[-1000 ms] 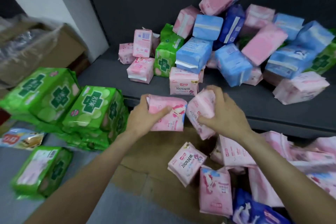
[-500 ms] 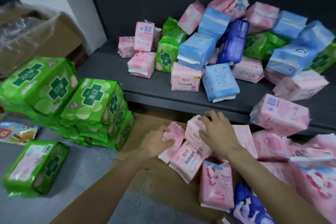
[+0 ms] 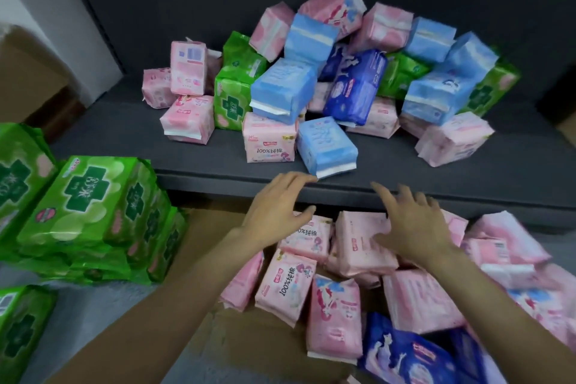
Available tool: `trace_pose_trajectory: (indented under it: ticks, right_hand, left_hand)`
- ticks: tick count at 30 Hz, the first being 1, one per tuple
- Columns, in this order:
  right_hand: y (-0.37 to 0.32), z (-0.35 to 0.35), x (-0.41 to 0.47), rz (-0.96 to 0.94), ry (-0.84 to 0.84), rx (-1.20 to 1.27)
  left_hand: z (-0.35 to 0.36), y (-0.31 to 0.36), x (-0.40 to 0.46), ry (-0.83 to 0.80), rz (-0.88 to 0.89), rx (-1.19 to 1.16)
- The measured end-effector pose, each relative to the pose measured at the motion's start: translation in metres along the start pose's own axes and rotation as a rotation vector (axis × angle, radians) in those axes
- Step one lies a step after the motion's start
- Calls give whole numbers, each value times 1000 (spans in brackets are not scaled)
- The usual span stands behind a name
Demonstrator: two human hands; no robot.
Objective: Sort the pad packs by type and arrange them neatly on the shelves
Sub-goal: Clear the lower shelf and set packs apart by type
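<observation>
Left of the dark grey shelf, green pad packs sit stacked on the floor. On the shelf itself a mixed heap of pink, green and blue packs leans against the back wall; a light blue pack lies at the front lip, just overhanging. Below the shelf edge, pink pad packs crowd a cardboard sheet. The left hand and right hand hover over them, fingers spread, holding nothing. These packs look light, soft and slick-wrapped, likely to slide; best gripped across the broad faces. The shelf's left stretch offers bare room; the front lip sits close above the hands.
</observation>
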State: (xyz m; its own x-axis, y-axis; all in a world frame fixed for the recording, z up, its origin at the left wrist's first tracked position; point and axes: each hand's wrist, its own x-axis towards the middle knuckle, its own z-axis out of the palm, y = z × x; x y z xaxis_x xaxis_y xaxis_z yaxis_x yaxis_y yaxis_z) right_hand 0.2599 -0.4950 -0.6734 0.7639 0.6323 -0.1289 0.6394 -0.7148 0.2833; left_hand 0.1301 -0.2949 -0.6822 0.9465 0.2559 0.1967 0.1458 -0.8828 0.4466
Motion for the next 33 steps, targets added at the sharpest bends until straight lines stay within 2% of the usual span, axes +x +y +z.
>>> trace_pose_trajectory:
  ticks: [2,4,6,7,9,11,13,15,17,19,21,24,26,28,33]
  right_hand:
    - [16,3,0,9,-57,38]
    - [22,-3,-5,10,11,110]
    - [24,-9,-18,-75,120,296]
    - [20,-13,-26,-141,163,426]
    - [4,-18,-47,-226,162,634]
    - [-20,-3,-64,-281,92,658]
    - [-47,28,-76,-344,-5,610]
    - [-65,54,-80,-442,-36,482]
    - [-71,59,-78,-499,23,421]
    - [-62,49,-69,-529,102,487]
    - [-46,36,-50,-436,206,567]
    - [-19,35,-13,-205,267,472]
    - [-7,40,2,-158,157,429]
    - [-3,48,7,-170,12,404]
    - [-11,56,3,-159,-18,387]
  left_hand:
    - [17,20,17,-143,-18,-22]
    - [36,37,26,-317,-62,-85]
    - [53,47,28,-350,-67,-129]
    - [58,47,25,-261,-73,-187]
    - [57,45,16,27,-137,-363]
    - [49,33,6,239,-225,-466]
    - [38,17,0,311,-239,-391]
    - [29,6,3,305,-177,-222]
    - [20,2,16,255,-65,-70]
    - [15,3,39,168,112,116]
    - [15,9,68,50,216,341]
    - [21,21,102,-148,117,606]
    - [26,30,111,-216,43,665]
    - [28,36,111,-178,52,664]
    - [18,19,86,-1,231,545]
